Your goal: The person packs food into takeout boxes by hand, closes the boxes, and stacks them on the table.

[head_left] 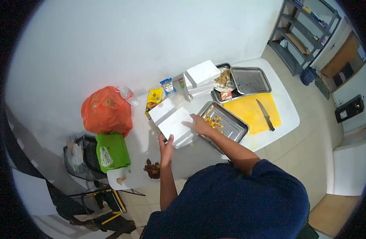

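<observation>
A white cardboard box is between my two hands over the table, with a white flap or second box part against its far left side. My left hand grips its near left corner, thumb up along the edge. My right hand is closed over the right side, fingertips on the white top. Just right of that hand lies a metal tray with yellow cut pieces in it. Nearer my left forearm is a dark brown, lumpy pile. The inside of the box is hidden.
Stacked white boxes stand at the back beside another metal tray. A knife lies on a yellow cutting board. To the left are an orange bag, a plastic bottle, a yellow packet and a green bag.
</observation>
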Demonstrator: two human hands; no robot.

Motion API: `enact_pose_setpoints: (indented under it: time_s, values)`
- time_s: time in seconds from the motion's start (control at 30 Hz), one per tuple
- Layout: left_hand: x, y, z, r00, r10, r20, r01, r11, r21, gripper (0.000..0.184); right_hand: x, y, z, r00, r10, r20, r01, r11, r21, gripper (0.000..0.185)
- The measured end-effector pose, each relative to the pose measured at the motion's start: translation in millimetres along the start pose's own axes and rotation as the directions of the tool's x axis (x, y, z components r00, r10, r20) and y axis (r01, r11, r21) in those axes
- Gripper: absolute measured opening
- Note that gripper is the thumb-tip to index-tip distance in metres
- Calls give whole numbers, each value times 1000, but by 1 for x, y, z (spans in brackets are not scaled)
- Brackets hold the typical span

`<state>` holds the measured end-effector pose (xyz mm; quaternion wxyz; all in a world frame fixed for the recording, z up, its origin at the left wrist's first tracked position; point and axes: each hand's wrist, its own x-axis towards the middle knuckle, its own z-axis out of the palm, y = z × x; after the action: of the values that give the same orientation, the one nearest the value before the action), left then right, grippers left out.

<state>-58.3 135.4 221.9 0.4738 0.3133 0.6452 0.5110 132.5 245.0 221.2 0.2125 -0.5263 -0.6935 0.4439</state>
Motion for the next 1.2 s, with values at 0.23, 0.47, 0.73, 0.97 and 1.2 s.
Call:
enact_pose_setpoints:
  time_s: [0.23,0.47,0.73,0.97,1.2]
  values:
    - [-11,9,7,999,-39,-30,38,999,-17,60,8,24,19,1000,-13,-15,13,999,-31,83]
    - [-5,-5,-1,996,-85,26,87,993,-80,63,11,28,24,999,44,10,-45,996,77,80]
    - [0,-9,1,997,-68,37,72,990,-124,61,12,26,22,998,63,24,-64,997,38,82]
    - [4,-18,-1,996,-88,33,91,992,-86,61,15,33,26,998,64,10,-64,996,60,83]
    - [8,-24,0,998,-58,9,58,998,-34,61,16,37,28,999,51,2,-51,994,95,81]
